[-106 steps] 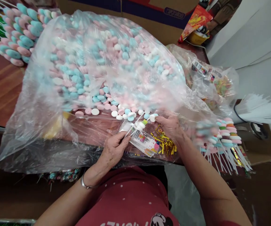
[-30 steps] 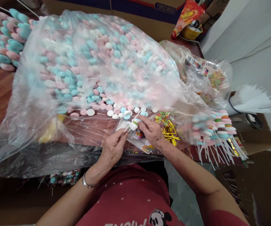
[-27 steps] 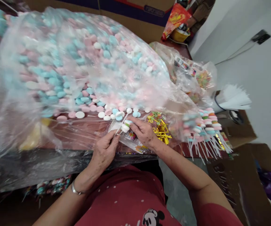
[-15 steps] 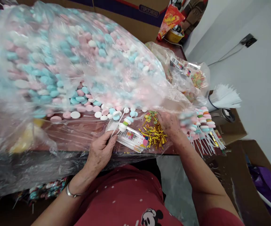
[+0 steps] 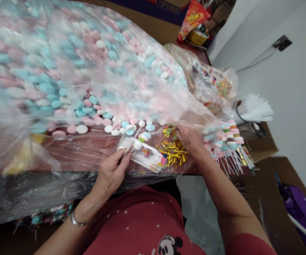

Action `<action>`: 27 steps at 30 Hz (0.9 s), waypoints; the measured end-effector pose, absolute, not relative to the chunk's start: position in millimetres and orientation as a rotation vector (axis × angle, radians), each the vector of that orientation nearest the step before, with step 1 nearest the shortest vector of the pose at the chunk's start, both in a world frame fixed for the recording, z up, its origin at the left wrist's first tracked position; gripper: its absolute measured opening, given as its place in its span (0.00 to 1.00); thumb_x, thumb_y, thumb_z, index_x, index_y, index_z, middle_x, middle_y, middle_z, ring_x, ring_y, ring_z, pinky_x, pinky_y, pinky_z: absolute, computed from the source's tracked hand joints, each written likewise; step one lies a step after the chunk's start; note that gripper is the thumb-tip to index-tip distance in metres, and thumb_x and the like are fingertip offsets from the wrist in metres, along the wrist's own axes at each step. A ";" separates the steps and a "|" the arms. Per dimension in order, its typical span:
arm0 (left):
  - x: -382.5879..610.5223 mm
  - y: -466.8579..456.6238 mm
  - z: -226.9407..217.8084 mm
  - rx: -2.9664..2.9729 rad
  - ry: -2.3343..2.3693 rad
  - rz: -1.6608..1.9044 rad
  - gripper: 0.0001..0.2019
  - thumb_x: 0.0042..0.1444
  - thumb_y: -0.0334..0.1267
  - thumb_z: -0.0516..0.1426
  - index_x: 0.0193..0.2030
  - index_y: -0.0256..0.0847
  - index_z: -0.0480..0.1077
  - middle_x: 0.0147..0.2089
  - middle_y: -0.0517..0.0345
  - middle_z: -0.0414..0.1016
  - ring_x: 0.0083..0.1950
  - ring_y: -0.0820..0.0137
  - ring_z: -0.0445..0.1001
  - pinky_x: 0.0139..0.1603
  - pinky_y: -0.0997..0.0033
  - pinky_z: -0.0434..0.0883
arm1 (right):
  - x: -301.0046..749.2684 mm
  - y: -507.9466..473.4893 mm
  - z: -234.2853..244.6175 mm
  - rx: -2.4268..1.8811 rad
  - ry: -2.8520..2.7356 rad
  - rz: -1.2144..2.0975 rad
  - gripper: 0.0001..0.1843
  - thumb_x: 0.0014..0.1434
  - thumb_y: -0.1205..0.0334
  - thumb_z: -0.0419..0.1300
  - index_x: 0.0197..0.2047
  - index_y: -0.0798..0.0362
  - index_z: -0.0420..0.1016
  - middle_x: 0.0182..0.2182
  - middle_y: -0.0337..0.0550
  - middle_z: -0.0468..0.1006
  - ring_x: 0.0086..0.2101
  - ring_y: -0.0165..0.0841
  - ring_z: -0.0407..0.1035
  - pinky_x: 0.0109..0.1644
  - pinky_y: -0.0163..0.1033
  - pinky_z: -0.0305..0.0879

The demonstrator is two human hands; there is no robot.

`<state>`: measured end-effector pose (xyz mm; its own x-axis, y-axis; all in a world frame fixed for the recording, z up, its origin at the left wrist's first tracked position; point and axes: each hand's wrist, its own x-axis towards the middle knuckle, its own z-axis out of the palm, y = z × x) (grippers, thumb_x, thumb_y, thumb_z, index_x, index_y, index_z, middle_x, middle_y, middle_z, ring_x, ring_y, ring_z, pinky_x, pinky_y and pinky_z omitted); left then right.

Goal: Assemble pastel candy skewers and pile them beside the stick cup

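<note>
Above the packets, the left hand pinches a bare stick and a skewer — only part-filled, judging by the fuller skewers at right — while the right hand is beside the rings, whether gripping any I cannot tell.

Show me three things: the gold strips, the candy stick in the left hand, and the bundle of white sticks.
Gold strips (image 5: 175, 153): head view, middle of the loose pile.
Candy stick (image 5: 141, 140): head view, on its green piece.
Bundle of white sticks (image 5: 256, 109): head view, middle of the fanned part.
</note>
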<state>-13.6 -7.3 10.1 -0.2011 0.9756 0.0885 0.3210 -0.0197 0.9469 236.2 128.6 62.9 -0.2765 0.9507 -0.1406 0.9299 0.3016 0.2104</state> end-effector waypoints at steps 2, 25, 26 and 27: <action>-13.2 -7.4 11.9 1.363 1.604 1.242 0.14 0.58 0.41 0.55 0.45 0.38 0.78 0.37 0.57 0.80 0.35 0.70 0.75 0.38 0.76 0.71 | 236.7 130.3 62.5 1.759 2.329 0.108 0.21 0.65 0.62 0.46 0.54 0.53 0.75 0.38 0.52 0.81 0.36 0.41 0.72 0.40 0.41 0.60; -16.4 -12.3 7.6 1.422 1.634 1.205 0.13 0.60 0.41 0.54 0.45 0.40 0.77 0.30 0.62 0.75 0.29 0.74 0.70 0.32 0.78 0.66 | 215.3 131.4 78.9 1.718 2.283 -0.040 0.20 0.66 0.63 0.44 0.52 0.50 0.74 0.43 0.49 0.81 0.39 0.41 0.72 0.40 0.40 0.60; -16.3 -12.1 7.8 1.422 1.633 1.203 0.13 0.60 0.42 0.54 0.45 0.40 0.77 0.30 0.62 0.76 0.29 0.74 0.70 0.32 0.78 0.67 | 214.8 131.8 78.9 1.708 2.277 -0.031 0.20 0.66 0.63 0.44 0.52 0.50 0.74 0.42 0.50 0.81 0.39 0.41 0.72 0.40 0.40 0.60; -16.1 -12.0 8.0 1.422 1.633 1.202 0.13 0.60 0.42 0.54 0.45 0.40 0.77 0.30 0.62 0.76 0.30 0.73 0.70 0.32 0.77 0.67 | 215.0 132.2 78.0 1.697 2.271 -0.019 0.20 0.66 0.63 0.45 0.51 0.51 0.75 0.42 0.50 0.81 0.39 0.41 0.72 0.40 0.40 0.60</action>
<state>-16.1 -12.0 8.0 -0.1978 0.9760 0.0913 0.3774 -0.0101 0.9260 215.0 132.2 78.0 -0.2533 0.9347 -0.2494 0.9387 0.2999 0.1703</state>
